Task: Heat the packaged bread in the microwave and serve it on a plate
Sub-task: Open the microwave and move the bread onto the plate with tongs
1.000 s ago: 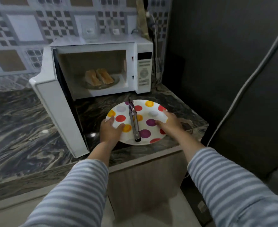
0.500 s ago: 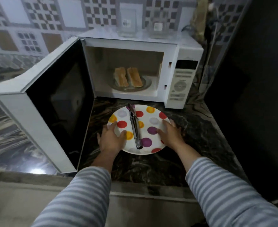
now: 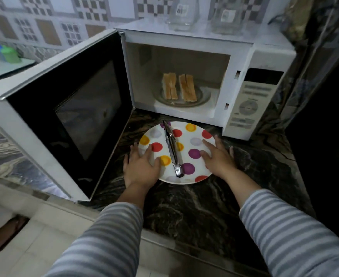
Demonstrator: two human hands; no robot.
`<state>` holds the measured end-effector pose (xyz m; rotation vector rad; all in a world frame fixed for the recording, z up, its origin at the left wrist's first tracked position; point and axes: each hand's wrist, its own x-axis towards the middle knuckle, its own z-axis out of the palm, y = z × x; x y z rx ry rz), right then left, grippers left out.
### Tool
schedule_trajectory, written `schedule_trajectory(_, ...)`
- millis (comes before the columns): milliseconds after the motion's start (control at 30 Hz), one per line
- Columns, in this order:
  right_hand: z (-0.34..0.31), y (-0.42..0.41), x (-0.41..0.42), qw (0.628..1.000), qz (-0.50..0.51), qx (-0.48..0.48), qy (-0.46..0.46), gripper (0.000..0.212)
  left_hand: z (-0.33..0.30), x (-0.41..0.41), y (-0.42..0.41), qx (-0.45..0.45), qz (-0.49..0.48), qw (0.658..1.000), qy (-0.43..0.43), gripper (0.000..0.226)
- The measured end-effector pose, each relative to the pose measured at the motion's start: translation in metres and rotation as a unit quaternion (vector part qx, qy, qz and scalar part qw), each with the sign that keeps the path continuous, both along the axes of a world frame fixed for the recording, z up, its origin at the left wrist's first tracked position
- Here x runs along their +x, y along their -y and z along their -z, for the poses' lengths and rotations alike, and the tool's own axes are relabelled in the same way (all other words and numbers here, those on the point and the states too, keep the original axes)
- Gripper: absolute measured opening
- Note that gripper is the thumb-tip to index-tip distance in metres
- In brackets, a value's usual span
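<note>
Two pairs of toasted bread slices (image 3: 187, 87) lie on the glass turntable (image 3: 203, 94) inside the white microwave (image 3: 250, 92), whose door (image 3: 74, 108) stands wide open to the left. A white plate (image 3: 184, 177) with coloured dots rests on the dark marble counter just in front of the oven. Metal tongs (image 3: 171, 148) lie across the plate's middle. My left hand (image 3: 140, 166) lies on the plate's left rim, thumb on top and fingers spread on the counter. My right hand (image 3: 218, 158) lies flat on the right rim with fingers apart.
Two clear glass jars (image 3: 181, 13) (image 3: 226, 15) stand on top of the microwave. A dark wall or cabinet (image 3: 324, 136) closes in the right side. Colourful containers (image 3: 0, 52) sit far left. The counter's front edge (image 3: 164, 242) runs below my forearms.
I have stepped closer and now look more steeply down at the counter. The plate rests in front of the microwave, and both hands' fingers have spread out on its rim.
</note>
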<state>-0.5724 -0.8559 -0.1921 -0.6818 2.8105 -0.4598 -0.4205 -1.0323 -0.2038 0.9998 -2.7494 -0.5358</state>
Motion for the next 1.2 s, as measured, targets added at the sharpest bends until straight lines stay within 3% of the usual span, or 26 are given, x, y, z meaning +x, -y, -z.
schedule_trajectory(100, -0.008, 0.013, 0.004, 0.997, 0.029, -0.022, -0.061, 0.047, -0.001, -0.001, -0.001, -0.002, -0.006, 1.0, -0.003, 0.058)
schedule_trajectory(167, -0.015, 0.028, 0.019, 0.986, 0.036, -0.113, -0.116, 0.04, -0.001, 0.0, 0.0, -0.004, -0.007, 1.0, -0.001, 0.059)
schedule_trajectory(233, -0.021, 0.045, 0.038, 0.973, 0.019, -0.21, -0.094, 0.032, -0.002, 0.0, 0.0, -0.003, -0.007, 1.0, 0.002, 0.058)
schedule_trajectory(300, -0.025, 0.059, 0.054, 0.968, -0.001, -0.245, -0.047, 0.027, -0.001, 0.0, 0.0, -0.002, -0.008, 1.0, 0.004, 0.058)
schedule_trajectory(533, -0.015, 0.072, 0.071, 0.986, -0.02, -0.16, -0.041, 0.039, 0.001, 0.0, 0.0, -0.01, -0.006, 1.0, -0.004, 0.057)
schedule_trajectory(867, -0.027, 0.056, 0.066, 0.991, 0.004, -0.113, -0.07, 0.028, 0.0, -0.002, -0.001, -0.003, -0.004, 1.0, 0.001, 0.059)
schedule_trajectory(1000, -0.033, 0.043, 0.063, 0.987, 0.016, -0.158, -0.011, 0.031, -0.002, 0.001, -0.001, -0.007, 0.001, 1.0, -0.002, 0.059)
schedule_trajectory(1100, -0.031, 0.029, 0.058, 0.977, 0.025, -0.21, 0.025, 0.022, -0.001, 0.002, 0.0, -0.007, 0.008, 1.0, -0.005, 0.067)
schedule_trajectory(1200, -0.031, 0.017, 0.056, 0.969, 0.031, -0.242, 0.036, 0.019, 0.001, 0.001, 0.001, -0.012, 0.009, 1.0, -0.005, 0.058)
